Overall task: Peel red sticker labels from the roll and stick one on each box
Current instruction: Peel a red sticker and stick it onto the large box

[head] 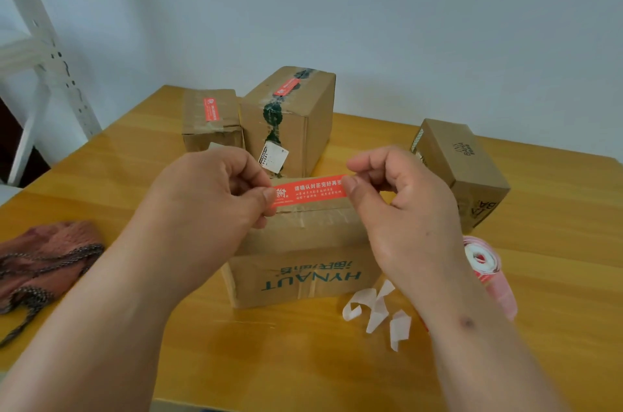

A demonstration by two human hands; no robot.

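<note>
Both forearms are reaching forward from the bottom edge, bare, converging toward the middle. The left hand [215,189] is facing back-up, its fingers curling inward, thumb and forefinger pinching the left end of the sticker [310,191]. The right hand [401,199] is mirroring it, back turned up and outward, thumb and forefinger pinching the sticker's right end while the other fingers are curling loosely above. The two hands are holding level and apart, keeping the strip stretched flat between them. Both wrists are lying nearly straight with the forearms.
</note>
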